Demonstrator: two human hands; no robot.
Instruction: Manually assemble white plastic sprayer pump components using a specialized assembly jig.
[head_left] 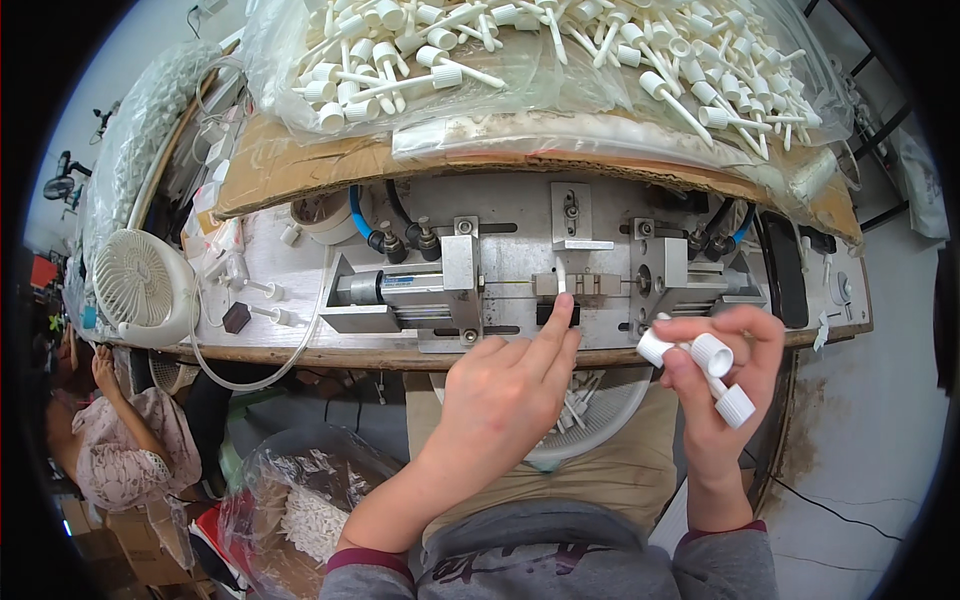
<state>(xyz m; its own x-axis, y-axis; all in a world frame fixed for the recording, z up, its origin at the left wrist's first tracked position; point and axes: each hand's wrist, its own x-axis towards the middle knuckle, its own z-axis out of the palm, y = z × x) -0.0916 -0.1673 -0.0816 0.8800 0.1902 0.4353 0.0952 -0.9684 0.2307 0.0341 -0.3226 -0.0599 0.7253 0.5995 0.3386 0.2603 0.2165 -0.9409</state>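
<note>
Evidently the desk (279, 262) spreads beyond both hands, with a heap of white capped sticks (690, 75) raised on a cardboard sheet (290, 165) ahead of them, probably so that stock lies within reach. Just before the left hand, the metal fixture (462, 280) sits across the front edge, its two ends facing each other, seemingly to work a part from both sides. Below the left hand a white basket (628, 420) holds more sticks, close enough to catch pieces. The left hand (510, 395) grips nothing: its index finger reaches out, the others loosely bent. The right hand (712, 440), partly curled, pinches several capped pieces (735, 407), perhaps as a ready supply. Under the left index fingertip, a white stem (562, 274) lies at the slotted block (600, 285), apparently steadied there.
</note>
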